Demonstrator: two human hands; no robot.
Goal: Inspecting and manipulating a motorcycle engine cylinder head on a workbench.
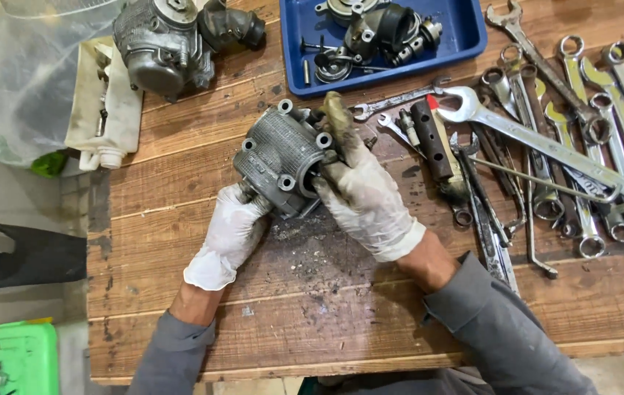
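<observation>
A grey finned metal engine cylinder is held a little above the wooden workbench, near its middle. My left hand, in a dirty white glove, grips the cylinder from below at its left. My right hand, also gloved, clasps the cylinder's right end. The right hand's fingers press a grimy brownish rag or brush against the cylinder's open bore. Dark grit lies on the wood under the cylinder.
A blue tray of small engine parts sits at the back. Several spanners and a black tool handle are spread to the right. A second engine casting, a white container and a plastic bag lie at back left.
</observation>
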